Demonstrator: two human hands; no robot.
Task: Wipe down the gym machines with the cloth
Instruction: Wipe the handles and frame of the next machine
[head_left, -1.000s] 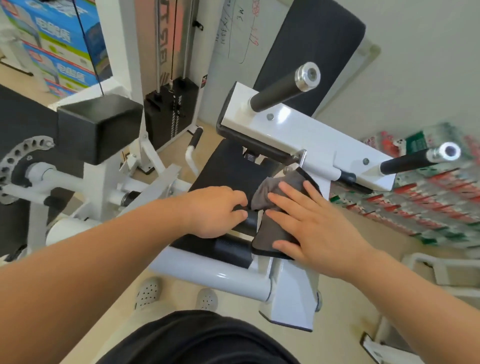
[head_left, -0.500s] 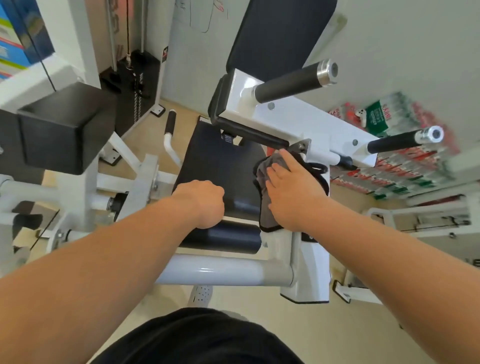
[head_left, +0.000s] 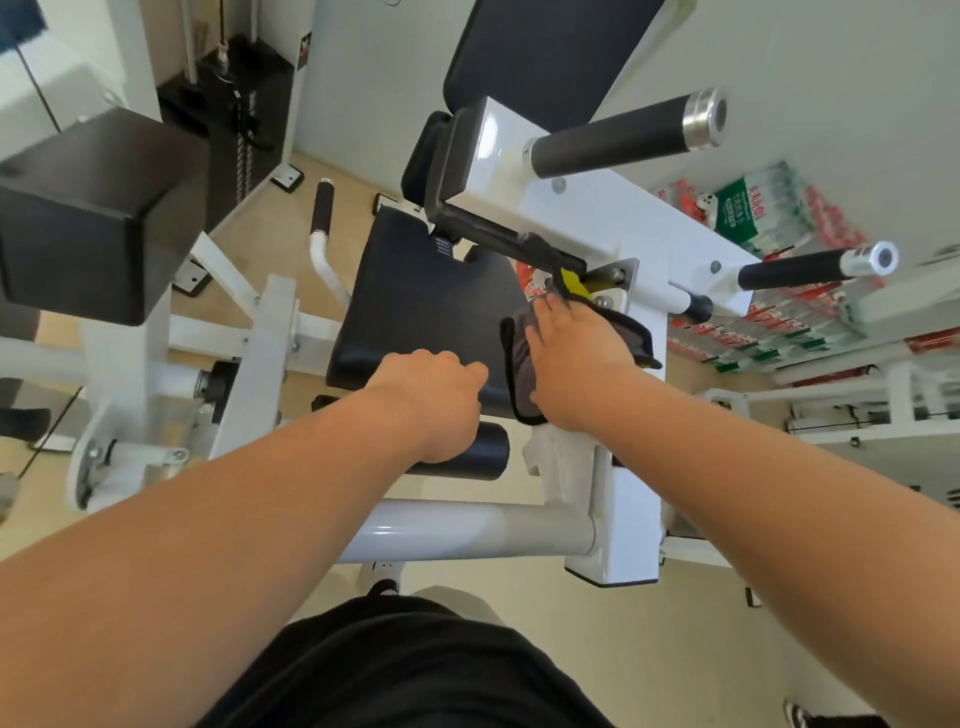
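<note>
Stretches the bare left arm (head_left: 234, 519) and right arm (head_left: 753, 467) far from the near edge, curls the left hand (head_left: 431, 400) into a loose fist, and lays the right hand (head_left: 576, 358) palm down just right of it, fingers straight, pointing far.

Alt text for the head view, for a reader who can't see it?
A person's right hand presses a grey cloth flat against the right side of a gym machine's black seat, beside its white frame. The left hand rests with curled fingers on the seat's front edge; two black handles jut from the frame above.

Glossy white metal frame (head_left: 631, 540), cloth (head_left: 519, 358)
</note>
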